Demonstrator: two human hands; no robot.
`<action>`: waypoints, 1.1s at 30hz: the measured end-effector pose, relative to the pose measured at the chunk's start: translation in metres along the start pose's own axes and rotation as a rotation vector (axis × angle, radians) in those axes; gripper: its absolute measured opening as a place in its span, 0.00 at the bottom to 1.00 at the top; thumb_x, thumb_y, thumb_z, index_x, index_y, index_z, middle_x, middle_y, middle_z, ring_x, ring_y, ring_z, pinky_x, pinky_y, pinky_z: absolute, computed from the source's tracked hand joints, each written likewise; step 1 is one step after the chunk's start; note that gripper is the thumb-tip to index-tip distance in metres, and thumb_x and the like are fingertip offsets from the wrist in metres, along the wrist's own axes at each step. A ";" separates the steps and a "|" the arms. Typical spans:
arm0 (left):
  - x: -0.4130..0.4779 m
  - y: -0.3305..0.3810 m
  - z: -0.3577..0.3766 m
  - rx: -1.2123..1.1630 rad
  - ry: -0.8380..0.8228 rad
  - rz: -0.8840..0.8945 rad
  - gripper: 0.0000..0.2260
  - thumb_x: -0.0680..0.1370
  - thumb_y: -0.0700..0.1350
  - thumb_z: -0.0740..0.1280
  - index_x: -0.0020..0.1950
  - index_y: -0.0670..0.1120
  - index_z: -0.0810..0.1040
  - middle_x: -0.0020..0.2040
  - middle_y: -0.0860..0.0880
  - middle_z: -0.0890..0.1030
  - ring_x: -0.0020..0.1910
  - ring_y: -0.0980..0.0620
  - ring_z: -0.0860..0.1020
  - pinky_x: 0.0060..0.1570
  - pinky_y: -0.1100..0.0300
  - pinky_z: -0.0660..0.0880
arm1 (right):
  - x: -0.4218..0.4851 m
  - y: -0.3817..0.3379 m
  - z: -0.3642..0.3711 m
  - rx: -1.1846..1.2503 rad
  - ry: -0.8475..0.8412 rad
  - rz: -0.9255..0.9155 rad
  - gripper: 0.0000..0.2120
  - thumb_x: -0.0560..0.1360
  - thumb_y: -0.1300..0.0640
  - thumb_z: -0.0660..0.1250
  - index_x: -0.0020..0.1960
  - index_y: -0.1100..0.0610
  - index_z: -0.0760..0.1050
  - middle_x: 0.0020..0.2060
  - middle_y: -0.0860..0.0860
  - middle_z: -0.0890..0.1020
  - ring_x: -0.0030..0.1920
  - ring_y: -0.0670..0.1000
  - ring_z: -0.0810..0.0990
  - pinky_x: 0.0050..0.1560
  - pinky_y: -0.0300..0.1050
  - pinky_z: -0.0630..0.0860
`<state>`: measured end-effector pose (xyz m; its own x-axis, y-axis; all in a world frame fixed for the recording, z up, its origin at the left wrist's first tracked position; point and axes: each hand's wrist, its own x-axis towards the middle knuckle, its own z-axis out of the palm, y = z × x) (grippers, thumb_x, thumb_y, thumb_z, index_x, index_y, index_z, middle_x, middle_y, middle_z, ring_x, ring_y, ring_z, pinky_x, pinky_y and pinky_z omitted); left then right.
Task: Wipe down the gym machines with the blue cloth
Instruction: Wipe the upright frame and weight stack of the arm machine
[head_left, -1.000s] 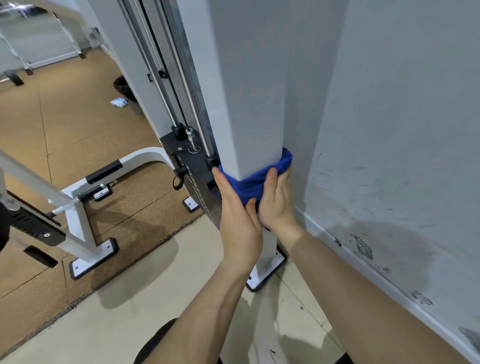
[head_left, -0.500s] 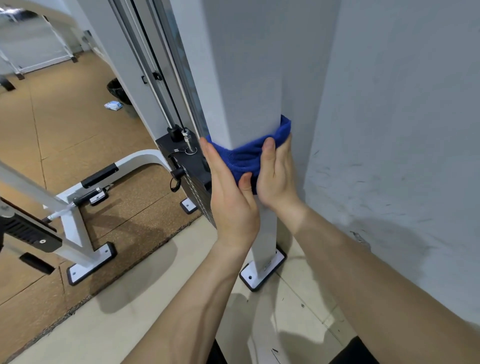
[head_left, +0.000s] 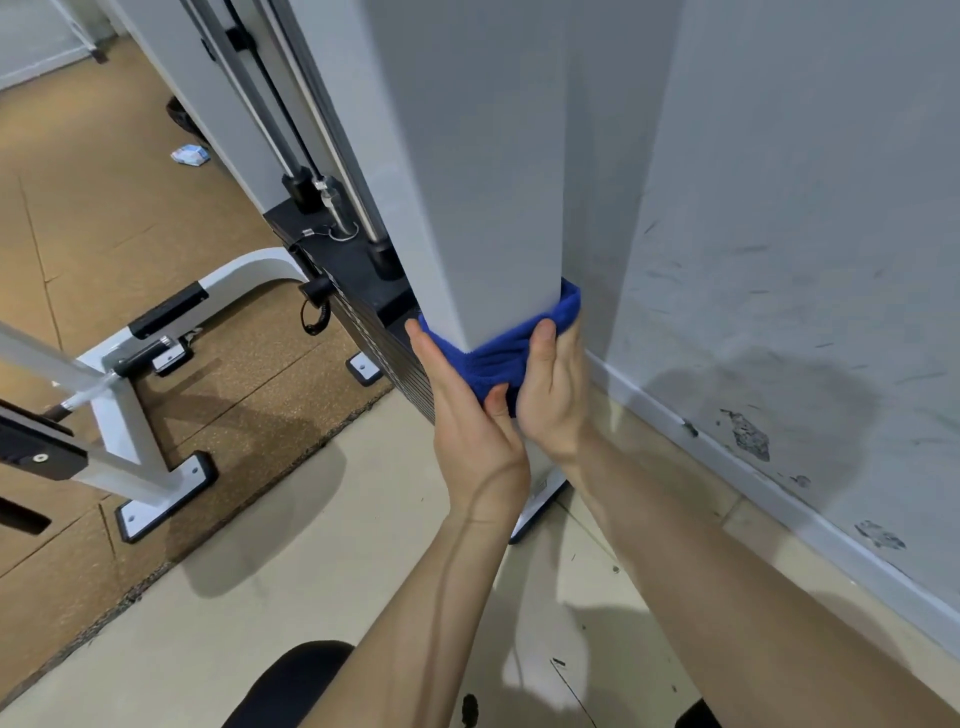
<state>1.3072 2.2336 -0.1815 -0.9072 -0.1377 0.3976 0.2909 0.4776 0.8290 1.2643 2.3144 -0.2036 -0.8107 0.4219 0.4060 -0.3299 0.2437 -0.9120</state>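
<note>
A blue cloth (head_left: 493, 358) is wrapped around the lower part of the machine's white square post (head_left: 483, 182). My left hand (head_left: 467, 415) clasps the cloth against the post's left face, fingers pointing up and thumb on the front. On the other side, my right hand (head_left: 553, 395) holds the cloth with its thumb on the front face; its fingers reach round the right side and are mostly hidden. The two hands touch each other below the cloth. The post's foot plate (head_left: 540, 499) shows under my wrists.
A black weight stack (head_left: 374, 322) with guide rods and cable stands just left of the post. A scuffed grey wall (head_left: 779, 260) runs close on the right. A white bench frame (head_left: 130, 431) stands on the cork floor at left. A white scrap (head_left: 189, 155) lies further back.
Both hands slid the cloth up the post half a second ago, and have now slid it back down to below the top of the weight stack.
</note>
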 end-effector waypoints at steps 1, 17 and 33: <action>-0.001 -0.002 0.002 0.001 0.012 0.001 0.39 0.76 0.41 0.56 0.80 0.60 0.37 0.81 0.48 0.57 0.75 0.44 0.66 0.62 0.54 0.71 | -0.003 0.005 0.001 0.004 0.007 -0.003 0.27 0.83 0.46 0.47 0.75 0.61 0.62 0.66 0.42 0.70 0.66 0.37 0.68 0.68 0.34 0.62; -0.054 -0.066 0.042 -0.020 -0.012 -0.261 0.36 0.76 0.43 0.54 0.77 0.67 0.43 0.73 0.53 0.71 0.65 0.52 0.75 0.58 0.60 0.74 | -0.049 0.092 -0.005 -0.042 -0.095 0.123 0.31 0.81 0.43 0.46 0.74 0.63 0.63 0.62 0.46 0.70 0.62 0.43 0.71 0.63 0.30 0.63; -0.108 -0.165 0.094 0.077 -0.066 -0.382 0.34 0.81 0.37 0.56 0.79 0.63 0.48 0.57 0.52 0.81 0.46 0.56 0.79 0.44 0.66 0.74 | -0.109 0.211 0.005 -0.105 -0.086 0.305 0.35 0.80 0.36 0.44 0.75 0.60 0.62 0.63 0.44 0.69 0.63 0.44 0.69 0.65 0.34 0.62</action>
<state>1.3285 2.2511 -0.3985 -0.9641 -0.2628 0.0382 -0.0925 0.4671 0.8794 1.2805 2.3159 -0.4406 -0.9038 0.4148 0.1051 -0.0182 0.2082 -0.9779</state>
